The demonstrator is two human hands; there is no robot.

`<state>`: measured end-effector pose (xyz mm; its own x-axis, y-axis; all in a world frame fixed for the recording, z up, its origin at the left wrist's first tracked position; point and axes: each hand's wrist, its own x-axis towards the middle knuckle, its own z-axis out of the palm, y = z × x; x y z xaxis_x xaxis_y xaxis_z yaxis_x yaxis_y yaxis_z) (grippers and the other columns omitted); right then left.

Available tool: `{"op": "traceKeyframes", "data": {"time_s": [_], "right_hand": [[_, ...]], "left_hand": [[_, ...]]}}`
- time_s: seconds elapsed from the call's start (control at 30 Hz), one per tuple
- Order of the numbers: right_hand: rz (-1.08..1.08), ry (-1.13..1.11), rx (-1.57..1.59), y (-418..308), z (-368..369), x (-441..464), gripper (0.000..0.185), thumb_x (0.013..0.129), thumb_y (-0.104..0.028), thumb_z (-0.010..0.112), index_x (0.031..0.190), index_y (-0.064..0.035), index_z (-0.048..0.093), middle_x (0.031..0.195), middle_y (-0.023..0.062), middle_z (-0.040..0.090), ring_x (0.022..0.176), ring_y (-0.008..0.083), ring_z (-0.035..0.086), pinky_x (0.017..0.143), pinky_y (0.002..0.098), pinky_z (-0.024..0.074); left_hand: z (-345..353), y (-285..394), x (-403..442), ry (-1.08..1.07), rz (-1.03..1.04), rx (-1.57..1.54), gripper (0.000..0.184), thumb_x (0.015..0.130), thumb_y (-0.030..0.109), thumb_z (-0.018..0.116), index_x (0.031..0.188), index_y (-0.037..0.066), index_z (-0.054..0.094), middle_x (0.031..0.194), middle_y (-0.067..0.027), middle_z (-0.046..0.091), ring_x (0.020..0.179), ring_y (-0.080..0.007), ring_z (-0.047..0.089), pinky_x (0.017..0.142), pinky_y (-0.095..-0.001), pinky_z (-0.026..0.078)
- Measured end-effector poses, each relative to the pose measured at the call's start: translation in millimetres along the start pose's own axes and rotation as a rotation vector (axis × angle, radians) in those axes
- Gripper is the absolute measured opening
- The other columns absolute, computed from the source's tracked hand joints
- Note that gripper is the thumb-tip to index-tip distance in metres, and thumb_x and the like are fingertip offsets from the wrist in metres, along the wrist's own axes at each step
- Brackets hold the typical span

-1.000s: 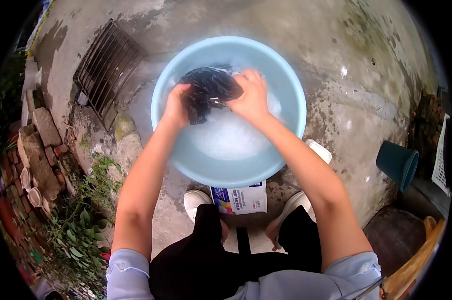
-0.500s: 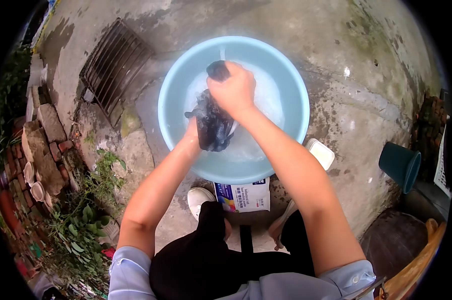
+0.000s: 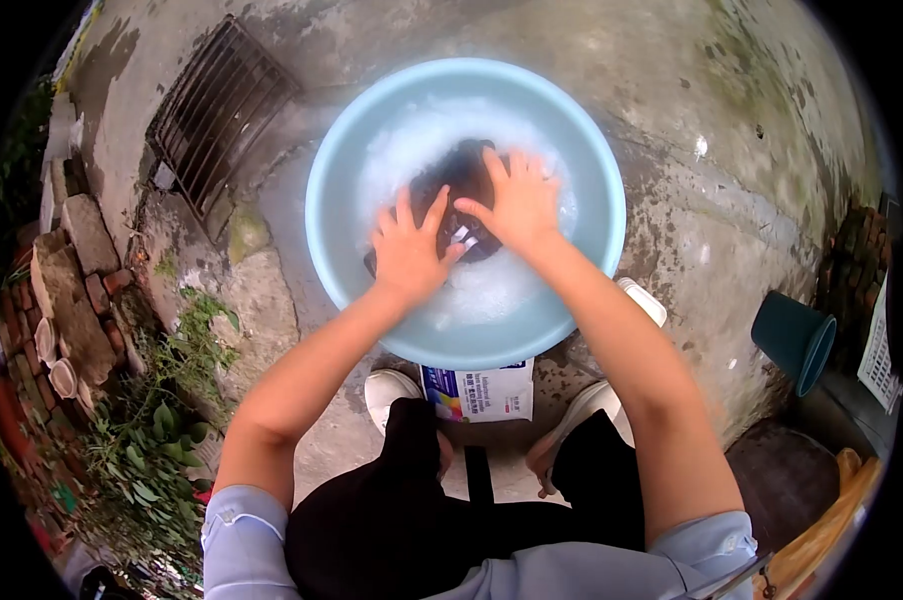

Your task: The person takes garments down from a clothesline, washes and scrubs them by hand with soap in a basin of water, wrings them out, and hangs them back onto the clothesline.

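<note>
A light blue plastic basin (image 3: 612, 215) holds foamy, soapy water (image 3: 492, 297). Dark wet cloth (image 3: 472, 165), with a small patch of white on it, lies in the suds. My left hand (image 3: 409, 248) is over the left part of the cloth, fingers spread. Over its right edge is my right hand (image 3: 524, 200), also with fingers apart and the thumb pointing left. Both hands are a little blurred. Whether they press on the cloth or hover just above it, I cannot tell.
A printed washing powder bag (image 3: 482, 392) lies between my shoes, against the basin's near side. A white soap-box-like container (image 3: 644, 300) sits right of the basin. Farther out are a dark green bucket (image 3: 794, 342), a rusty metal grate (image 3: 222, 115), and stacked bricks (image 3: 77, 290) with plants.
The dark cloth has gone from being gripped and bunched up above the water to lying in the suds. Both hands have let go, spread their fingers and moved apart.
</note>
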<state>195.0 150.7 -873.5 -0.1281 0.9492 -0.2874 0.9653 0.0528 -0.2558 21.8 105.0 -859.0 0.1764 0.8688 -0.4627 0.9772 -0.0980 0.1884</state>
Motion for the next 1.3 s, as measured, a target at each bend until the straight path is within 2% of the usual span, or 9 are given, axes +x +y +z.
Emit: {"op": "traceKeyframes", "data": {"time_s": [0.2,0.4,0.6,0.8,0.83,0.93,1.0,1.2,1.3], "right_hand": [[0.186,0.396,0.722,-40,-14,21,0.031,0.063,-0.036,0.081,0.078,-0.0109,0.070,0.117,0.0089,0.061,0.120,0.0341,0.049,0.093,0.0555,0.0399],[-0.204,0.647,0.532,-121,-4,-38,0.021,0.059,-0.022,0.079,0.069,-0.0099,0.065,0.110,0.0041,0.064,0.117,0.0341,0.052,0.090,0.0616,0.0361],[0.822,0.192,1.536,-75,-36,34,0.017,0.068,-0.018,0.072,0.076,-0.0033,0.067,0.087,0.0118,0.065,0.087,0.0321,0.060,0.074,0.0435,0.0477],[-0.246,0.714,0.728,-131,-35,-64,0.018,0.056,-0.021,0.076,0.066,-0.0102,0.066,0.091,0.0018,0.061,0.099,0.0300,0.054,0.083,0.0517,0.0380],[-0.209,0.726,0.736,-127,-21,-45,0.018,0.056,-0.021,0.076,0.064,-0.0101,0.064,0.085,0.0018,0.062,0.095,0.0289,0.056,0.080,0.0516,0.0388],[0.112,0.607,0.842,-100,-12,20,0.019,0.060,-0.024,0.073,0.062,-0.0079,0.063,0.080,0.0059,0.062,0.088,0.0306,0.060,0.074,0.0482,0.0446],[0.473,0.190,0.929,-62,-33,43,0.024,0.066,-0.028,0.070,0.062,-0.0055,0.062,0.082,0.0093,0.062,0.089,0.0341,0.061,0.074,0.0462,0.0481],[0.063,0.075,0.152,4,-44,16,0.065,0.082,-0.036,0.066,0.139,-0.0142,0.044,0.127,0.0139,0.050,0.121,0.0337,0.048,0.093,0.0517,0.0441],[-0.223,-0.025,-0.138,-7,-27,-27,0.079,0.086,-0.051,0.061,0.150,-0.0191,0.029,0.150,0.0183,0.031,0.135,0.0410,0.032,0.103,0.0720,0.0201]], "left_hand": [[-23,-45,66,0.002,-0.471,-2.097,0.053,0.098,0.044,0.045,0.131,0.003,0.049,0.125,-0.0162,0.054,0.119,-0.0296,0.050,0.103,-0.0453,0.040],[-18,-58,59,-0.624,-0.128,-2.303,0.058,0.097,0.054,0.042,0.119,0.003,0.058,0.115,-0.0126,0.064,0.103,-0.0281,0.064,0.094,-0.0430,0.050],[-43,-5,24,-0.192,-0.539,-2.140,0.032,0.099,0.027,0.040,0.110,0.004,0.059,0.107,-0.0109,0.063,0.098,-0.0248,0.061,0.085,-0.0401,0.052],[-35,-38,23,-0.867,0.137,-2.487,0.051,0.099,0.049,0.036,0.105,0.003,0.058,0.110,-0.0135,0.060,0.100,-0.0283,0.060,0.086,-0.0409,0.051],[-1,-43,29,-0.574,0.408,-2.274,0.049,0.100,0.045,0.033,0.106,0.003,0.058,0.110,-0.0135,0.061,0.100,-0.0273,0.060,0.084,-0.0404,0.051],[-58,4,5,-0.252,-0.658,-2.189,0.040,0.101,0.032,0.031,0.111,0.004,0.059,0.111,-0.0108,0.061,0.099,-0.0249,0.060,0.084,-0.0388,0.052],[-53,11,5,-0.305,-0.597,-1.950,0.039,0.101,0.030,0.035,0.114,0.003,0.059,0.110,-0.0116,0.062,0.099,-0.0248,0.060,0.085,-0.0368,0.051],[-49,-25,22,-0.005,-0.249,-0.821,0.056,0.087,0.036,0.067,0.133,0.009,0.049,0.125,-0.0191,0.055,0.114,-0.0314,0.054,0.095,-0.0404,0.045],[-22,-5,1,0.274,0.159,0.052,0.091,0.077,0.049,0.072,0.152,0.026,0.026,0.152,-0.0215,0.023,0.134,-0.0486,0.030,0.100,-0.0718,0.027]]}}
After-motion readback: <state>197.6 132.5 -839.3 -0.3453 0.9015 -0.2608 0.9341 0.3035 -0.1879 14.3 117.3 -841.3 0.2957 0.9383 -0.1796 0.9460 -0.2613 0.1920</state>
